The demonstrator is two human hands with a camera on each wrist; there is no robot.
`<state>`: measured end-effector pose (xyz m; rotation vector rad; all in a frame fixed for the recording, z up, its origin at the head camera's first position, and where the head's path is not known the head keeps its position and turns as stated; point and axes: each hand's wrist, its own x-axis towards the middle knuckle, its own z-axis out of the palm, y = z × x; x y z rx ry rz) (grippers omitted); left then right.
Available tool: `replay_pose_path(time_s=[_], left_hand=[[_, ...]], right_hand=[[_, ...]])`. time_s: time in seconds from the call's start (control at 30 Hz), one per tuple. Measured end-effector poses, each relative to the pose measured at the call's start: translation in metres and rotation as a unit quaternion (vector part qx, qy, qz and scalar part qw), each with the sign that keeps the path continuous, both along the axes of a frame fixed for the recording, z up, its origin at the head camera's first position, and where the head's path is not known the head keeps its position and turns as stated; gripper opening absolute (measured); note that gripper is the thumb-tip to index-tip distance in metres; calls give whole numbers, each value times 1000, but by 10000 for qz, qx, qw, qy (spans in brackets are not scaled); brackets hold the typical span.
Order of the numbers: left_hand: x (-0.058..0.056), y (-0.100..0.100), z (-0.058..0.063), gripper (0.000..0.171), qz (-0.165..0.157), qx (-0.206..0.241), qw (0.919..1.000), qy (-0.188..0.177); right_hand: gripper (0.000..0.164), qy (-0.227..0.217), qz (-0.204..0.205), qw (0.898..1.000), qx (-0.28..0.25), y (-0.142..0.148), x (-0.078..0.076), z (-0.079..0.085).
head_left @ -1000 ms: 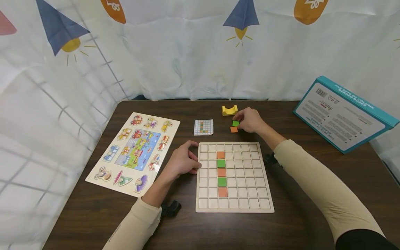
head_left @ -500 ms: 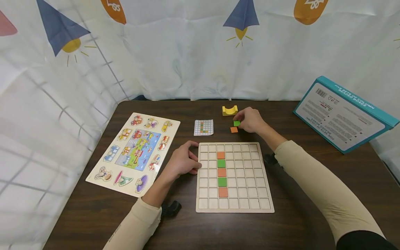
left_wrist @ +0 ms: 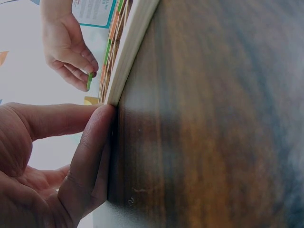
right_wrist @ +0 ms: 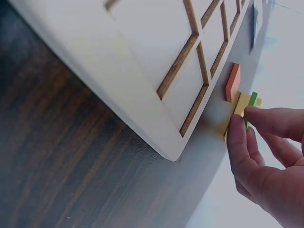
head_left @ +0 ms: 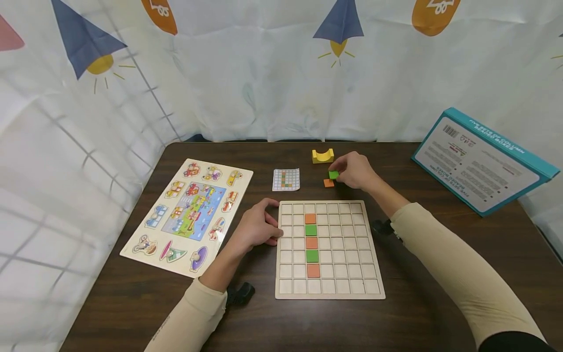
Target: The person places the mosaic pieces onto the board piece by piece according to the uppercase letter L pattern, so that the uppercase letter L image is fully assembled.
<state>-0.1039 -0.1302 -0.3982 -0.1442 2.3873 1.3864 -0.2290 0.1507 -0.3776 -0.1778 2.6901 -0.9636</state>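
Observation:
A pale wooden grid board [head_left: 345, 288] lies on the table, bearing a column of orange and green square tiles. My left hand [head_left: 257, 225] is at its left edge, with the fingertips [left_wrist: 105, 114] touching the side of the board. Beyond the far edge, my right hand [head_left: 355, 170] pinches a green tile [head_left: 334, 174] between thumb and fingers. In the right wrist view this green tile [right_wrist: 252, 99] stands on edge in the pinch. A loose orange tile [head_left: 329, 183] lies just below that hand, seen also as the orange tile [right_wrist: 233, 82] in the right wrist view.
A yellow block [head_left: 323, 156] with a curved hollow sits behind the tiles. Left of them lies a small printed grid card [head_left: 286, 180]. A knobbed vehicle puzzle board [head_left: 184, 168] covers the left side. At the right a teal box [head_left: 481, 161] leans at an angle.
My right hand and the green tile have shifted slightly rightward, and the tile now looks a little tilted. The left hand and board have stayed in place.

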Motion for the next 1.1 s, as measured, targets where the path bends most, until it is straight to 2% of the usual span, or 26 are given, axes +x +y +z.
replay_pose_path(time_s=[0.6, 1.1], left_hand=[[1, 0, -1, 74, 18, -35, 10000, -4], [0, 1, 1, 74, -8, 2, 10000, 25]], right_hand=[[28, 9, 70, 9998, -203, 9, 24, 3], [30, 190, 299, 9989, -307, 11, 60, 5]])
